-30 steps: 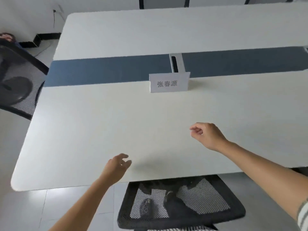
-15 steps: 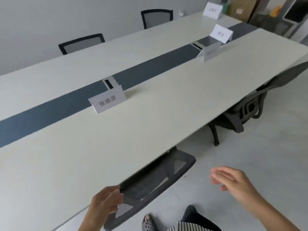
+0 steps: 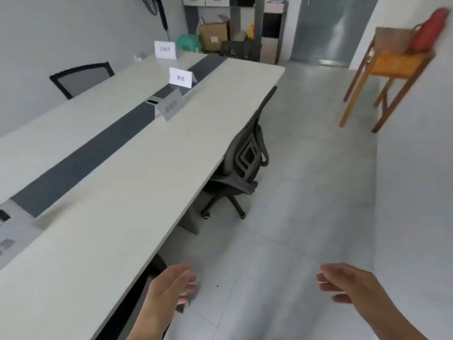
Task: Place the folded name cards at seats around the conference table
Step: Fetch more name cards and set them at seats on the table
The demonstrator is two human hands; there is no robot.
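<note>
Below the table's long near edge, at about six o'clock in the view, the left hand (image 3: 169,290) hangs over the floor with fingers loosely spread and nothing in it. At five o'clock the right hand (image 3: 348,285) is likewise slack, fingers half curled, carrying no card.

The name cards stand along the dark centre strip (image 3: 98,153) of the conference table (image 3: 122,204). One card (image 3: 171,105) sits at roughly eleven o'clock, angled toward the mesh office chair (image 3: 245,163) tucked under the table's right side. Just beyond it a second card (image 3: 181,78) faces this way, and a third card (image 3: 165,49) stands near the table's far end at twelve o'clock. At nine o'clock, cut off by the frame edge, part of another card (image 3: 14,239) lies close to the strip. A black chair back (image 3: 81,78) shows at ten o'clock on the opposite side.

Both hands being free, the step in hand looks like walking on to fetch or place the next card; I cannot see any loose stack. To do it well, pinch the card at its fold so the tent stays crisp, set both bottom edges flat on the tabletop, centre it before a chair, and turn the printed face outward toward the seat, in line with its neighbours.
</note>
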